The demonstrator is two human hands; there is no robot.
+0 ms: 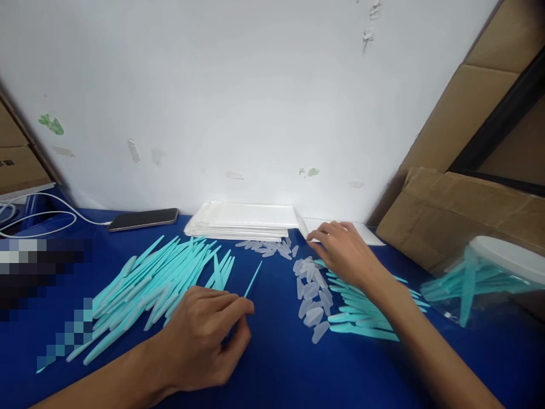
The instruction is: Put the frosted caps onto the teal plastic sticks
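My left hand (213, 335) is closed, thumb against bent fingers, on a thin turquoise eyebrow razor (254, 278) whose narrow end points up and away. Left of it spreads a large heap of turquoise razors (140, 289). My right hand (340, 250) hovers at the far end of a row of turquoise razors (361, 318), its fingers loosely bent and the thumb apart; nothing shows in it. Between the hands, nearer the right, lie small translucent caps (313, 289). More translucent caps (272, 247) are scattered farther back.
A stack of white packets (242, 218) lies against the white wall. At left is a phone (142, 220) with a white cable (76, 213). On the right, a clear tub (481, 284) of turquoise razors lies beside cardboard boxes (464, 221). Blue cloth (272, 363) covers the table.
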